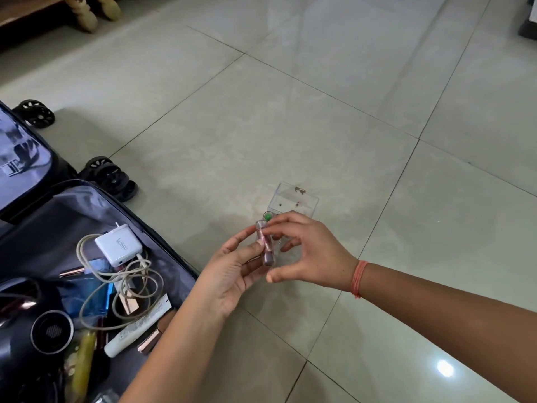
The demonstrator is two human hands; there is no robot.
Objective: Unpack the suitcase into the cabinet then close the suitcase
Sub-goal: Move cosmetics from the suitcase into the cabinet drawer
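The open suitcase lies on the floor at the left, holding a white charger with its coiled cable, a black hair dryer, a white tube and several small cosmetics. Over the tiles to its right, my left hand pinches a small clear pinkish tube. My right hand pinches the tube's upper end beside a small green piece. A clear plastic box stands on the floor just behind both hands. No cabinet is in view.
Black suitcase wheels stick out toward the floor's middle. Wooden furniture legs stand at the top left and a dark object at the top right edge. Pale floor tiles spread across the right side.
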